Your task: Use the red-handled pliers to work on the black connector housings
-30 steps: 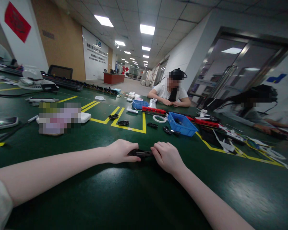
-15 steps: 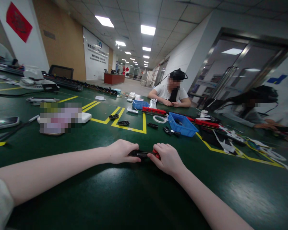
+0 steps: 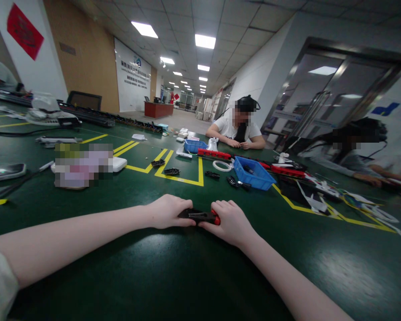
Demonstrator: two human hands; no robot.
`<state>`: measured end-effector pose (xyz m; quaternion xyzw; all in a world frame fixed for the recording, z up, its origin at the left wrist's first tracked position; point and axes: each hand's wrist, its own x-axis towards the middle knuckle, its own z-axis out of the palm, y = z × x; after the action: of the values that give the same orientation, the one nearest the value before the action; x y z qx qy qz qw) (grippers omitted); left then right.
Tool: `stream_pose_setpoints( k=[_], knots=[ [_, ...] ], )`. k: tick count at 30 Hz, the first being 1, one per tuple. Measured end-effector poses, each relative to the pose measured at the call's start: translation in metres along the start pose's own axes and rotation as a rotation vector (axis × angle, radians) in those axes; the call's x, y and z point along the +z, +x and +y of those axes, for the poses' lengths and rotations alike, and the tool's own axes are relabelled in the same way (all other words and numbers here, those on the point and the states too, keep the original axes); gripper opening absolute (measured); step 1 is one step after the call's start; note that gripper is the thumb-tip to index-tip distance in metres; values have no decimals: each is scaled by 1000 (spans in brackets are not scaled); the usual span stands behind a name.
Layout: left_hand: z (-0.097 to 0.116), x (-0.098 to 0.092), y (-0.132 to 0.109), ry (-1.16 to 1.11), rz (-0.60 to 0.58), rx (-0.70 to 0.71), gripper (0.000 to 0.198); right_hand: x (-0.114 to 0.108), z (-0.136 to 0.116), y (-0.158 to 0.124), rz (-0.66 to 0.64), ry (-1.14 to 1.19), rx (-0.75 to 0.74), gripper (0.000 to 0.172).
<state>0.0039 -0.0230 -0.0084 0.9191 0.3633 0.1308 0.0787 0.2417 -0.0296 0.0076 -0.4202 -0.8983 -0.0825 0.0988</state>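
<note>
Both hands are kept low over the green table (image 3: 187,276), close together. One end of a slim black part (image 3: 197,216) is covered by the left hand (image 3: 169,211), whose fingers are curled shut on it. The part is held level between the two hands; whether it rests on the tabletop cannot be told. Its red tip (image 3: 215,219) is pinched in the closed right hand (image 3: 230,223). Farther right and well apart, a blue bin (image 3: 254,176) is set.
</note>
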Motion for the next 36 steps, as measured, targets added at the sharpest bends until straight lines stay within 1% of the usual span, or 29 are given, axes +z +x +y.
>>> stream_pose_setpoints(
  k=[6, 10, 16, 22, 29, 36],
  knots=[
    [1, -1, 0, -23, -1, 1, 34, 2, 3, 1, 29, -31, -23, 45],
    [2, -2, 0, -6, -1, 17, 34, 0, 6, 1, 19, -15, -46, 45],
    [3, -1, 0, 12, 4, 63, 36, -1, 9, 0, 26, 39, -75, 38],
    [3, -2, 0, 35, -8, 54, 36, 0, 7, -1, -2, 26, -34, 36],
    [1, 1, 0, 43, 19, 28, 36, -3, 0, -2, -15, -8, 7, 36],
    [1, 1, 0, 1, 25, 23, 35, -6, -6, -5, -18, 23, 50, 35]
  ],
)
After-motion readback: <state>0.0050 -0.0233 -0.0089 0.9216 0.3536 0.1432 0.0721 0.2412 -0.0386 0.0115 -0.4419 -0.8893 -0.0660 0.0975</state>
